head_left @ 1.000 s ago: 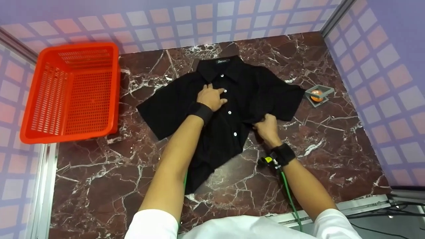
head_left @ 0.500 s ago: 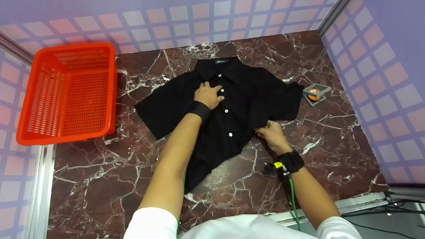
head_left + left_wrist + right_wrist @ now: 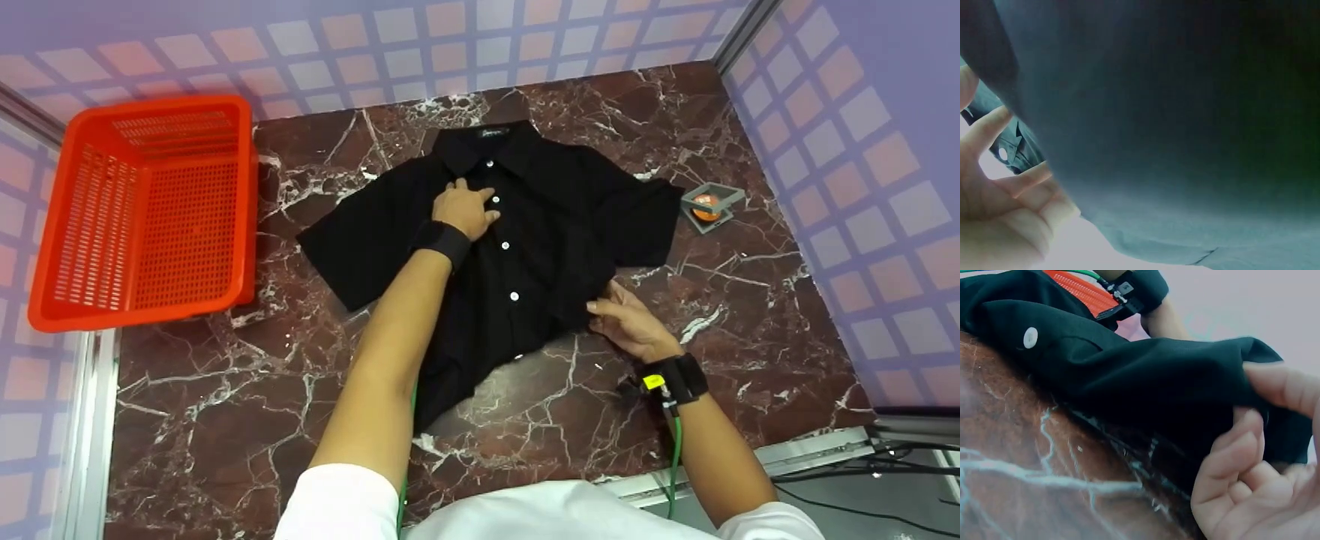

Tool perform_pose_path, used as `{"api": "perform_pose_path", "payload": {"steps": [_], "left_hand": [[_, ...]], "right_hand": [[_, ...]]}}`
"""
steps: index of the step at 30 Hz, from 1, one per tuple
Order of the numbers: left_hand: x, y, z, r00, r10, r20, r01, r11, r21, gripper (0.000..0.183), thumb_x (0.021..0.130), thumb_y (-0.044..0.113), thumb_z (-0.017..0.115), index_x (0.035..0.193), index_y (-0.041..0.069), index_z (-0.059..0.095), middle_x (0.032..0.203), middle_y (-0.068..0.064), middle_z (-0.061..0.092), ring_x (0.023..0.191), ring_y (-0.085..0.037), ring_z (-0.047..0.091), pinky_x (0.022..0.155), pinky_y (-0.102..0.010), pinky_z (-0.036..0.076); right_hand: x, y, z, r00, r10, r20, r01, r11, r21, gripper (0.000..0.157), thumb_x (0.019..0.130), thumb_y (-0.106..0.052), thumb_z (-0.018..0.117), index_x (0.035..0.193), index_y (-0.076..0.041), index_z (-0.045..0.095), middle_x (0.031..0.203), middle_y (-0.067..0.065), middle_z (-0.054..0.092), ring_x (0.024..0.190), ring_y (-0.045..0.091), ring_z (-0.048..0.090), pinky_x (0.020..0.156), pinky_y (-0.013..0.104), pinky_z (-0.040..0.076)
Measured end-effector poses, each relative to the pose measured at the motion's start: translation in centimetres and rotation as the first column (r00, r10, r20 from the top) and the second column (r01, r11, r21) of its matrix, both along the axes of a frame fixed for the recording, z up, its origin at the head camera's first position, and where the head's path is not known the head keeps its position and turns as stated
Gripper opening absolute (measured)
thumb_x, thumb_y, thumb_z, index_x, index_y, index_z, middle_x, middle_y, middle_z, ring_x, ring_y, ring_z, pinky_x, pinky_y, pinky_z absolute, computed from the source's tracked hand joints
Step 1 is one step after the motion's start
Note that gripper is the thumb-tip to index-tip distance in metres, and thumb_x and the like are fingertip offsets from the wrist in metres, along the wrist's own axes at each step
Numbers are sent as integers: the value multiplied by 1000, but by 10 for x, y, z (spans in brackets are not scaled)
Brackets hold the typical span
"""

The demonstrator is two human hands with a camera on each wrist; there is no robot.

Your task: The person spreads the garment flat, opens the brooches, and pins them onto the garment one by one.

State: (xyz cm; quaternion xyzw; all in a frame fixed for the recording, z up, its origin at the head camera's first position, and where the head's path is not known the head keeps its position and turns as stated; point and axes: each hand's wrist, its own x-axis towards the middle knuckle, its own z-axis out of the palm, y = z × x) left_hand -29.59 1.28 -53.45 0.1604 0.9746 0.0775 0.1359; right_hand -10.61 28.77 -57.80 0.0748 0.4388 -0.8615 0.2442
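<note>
Lying under left hand [image 3: 461, 210], black shirt [image 3: 544, 247], pinched by right hand [image 3: 630, 322]

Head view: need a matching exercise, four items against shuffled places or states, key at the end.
Column 1
1. Left hand
2. Basket
3. Right hand
4. Small gray frame

Column 2
A. Pinches the edge of the black shirt
B. Beside the end of one sleeve
C. Rests on the shirt's front, next to the buttons
D. Red-orange, on the left of the picture

Pairs: 1-C, 2-D, 3-A, 4-B
</note>
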Motion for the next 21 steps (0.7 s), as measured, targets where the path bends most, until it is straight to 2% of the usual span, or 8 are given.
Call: {"api": "perform_pose_path", "payload": {"steps": [3,7,11,15,18,21], "left_hand": [[0,0,0,1000,-4,0,4,1000,7,55,100,49,56,150,28,50,146,-29,44,136,-48,42,106,-52,42],[0,-1,1,1000,-3,-3,3,1000,7,55,100,49,55,150,28,50,147,-28,43,136,-48,43,106,-52,42],[0,-2,1,1000,-7,-8,7,1000,1,55,101,49,54,151,28,49,146,-28,44,135,-47,44,105,-52,43],[-2,-2,0,1000,-8,0,8,1000,-10,55,101,49,54,151,28,48,146,-29,43,135,-48,43,105,-52,43],[-4,-2,-1,1000,-7,7,7,1000,-14,55,101,49,53,151,29,48,146,-29,43,136,-48,43,105,-52,43],[-6,-2,-2,1000,-9,10,9,1000,-13,54,101,49,54,152,29,48,145,-29,43,135,-48,43,105,-52,43]], "right_hand": [[3,6,-2,998,49,-47,-49,999,4,41,94,11,54,126,-14,60,111,1,71,92,15,66,76,28,51],[6,13,-4,989,91,-119,-82,994,79,30,94,9,55,109,-12,71,98,-1,72,84,12,65,73,26,51],[10,20,-2,981,103,-163,-79,986,150,25,94,7,59,106,-11,72,95,0,72,81,12,64,72,25,51],[16,28,-1,976,105,-192,-61,974,220,23,91,7,65,111,-5,69,99,5,72,84,15,64,76,25,52],[21,34,0,972,103,-210,-29,944,327,28,88,7,70,115,1,69,103,7,72,89,16,66,77,25,53],[26,37,0,965,113,-236,12,883,469,32,85,8,74,116,6,68,105,9,73,91,17,67,75,24,54]]}}
